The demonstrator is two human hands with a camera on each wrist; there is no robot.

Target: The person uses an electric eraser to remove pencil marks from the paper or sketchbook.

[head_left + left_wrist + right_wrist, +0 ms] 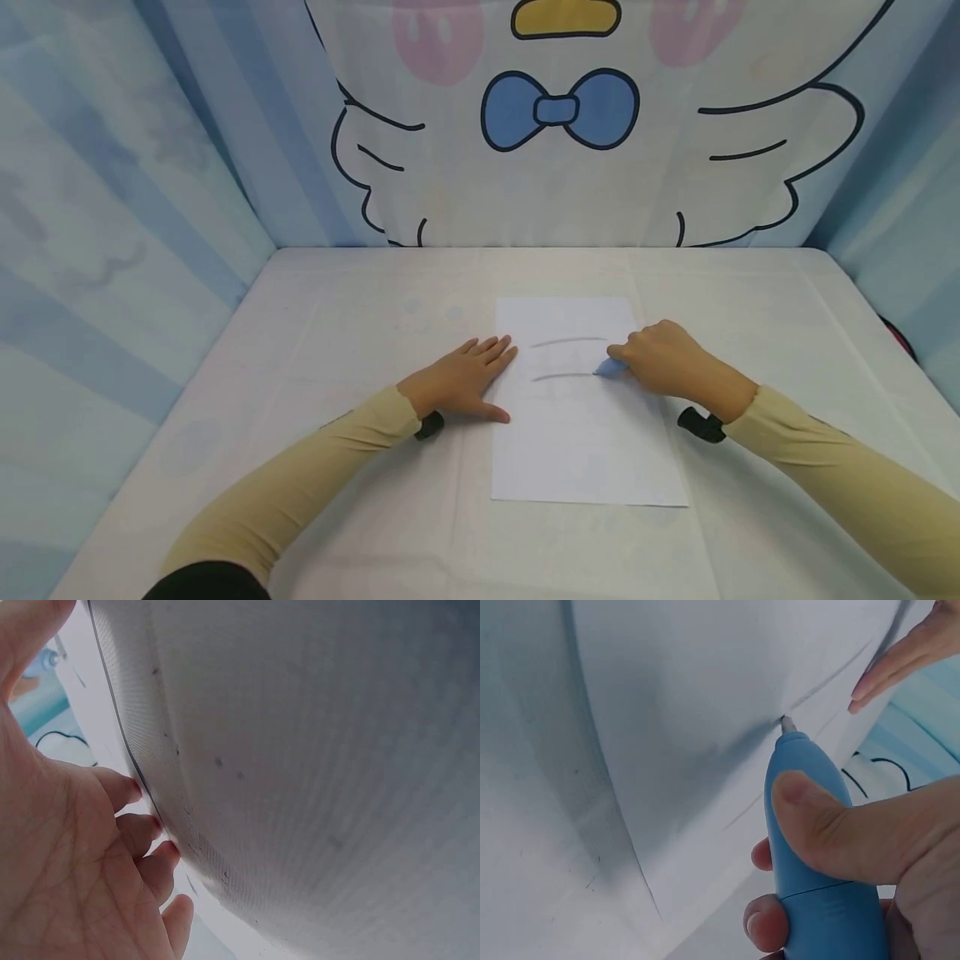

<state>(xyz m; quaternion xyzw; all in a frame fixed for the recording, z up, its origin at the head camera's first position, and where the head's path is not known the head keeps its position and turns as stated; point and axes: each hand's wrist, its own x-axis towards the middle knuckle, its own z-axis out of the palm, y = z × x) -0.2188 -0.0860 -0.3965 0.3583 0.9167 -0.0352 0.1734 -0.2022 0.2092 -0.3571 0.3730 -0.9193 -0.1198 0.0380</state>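
A white sheet of paper point(585, 454) lies on the table with two faint grey curved lines across its upper half. My right hand point(663, 358) grips a thick blue electric eraser point(810, 795), thumb along its tapered nose and fingers curled round the body. Its narrow, dark-ended tip meets the paper at the right end of the lower line, as the right wrist view shows. On the sheet's left edge rests my left hand point(468, 375), palm down with the fingers spread. The left wrist view shows that palm point(67, 862) and its fingers from below, with the sheet's edge at the fingertips.
A pale cloth covers the table point(337, 333). Blue-and-white curtains point(112, 250) hang at the left and right, and a cartoon-printed backdrop point(555, 192) rises behind the table's far edge. A dark cable point(892, 765) curves in the background of the right wrist view.
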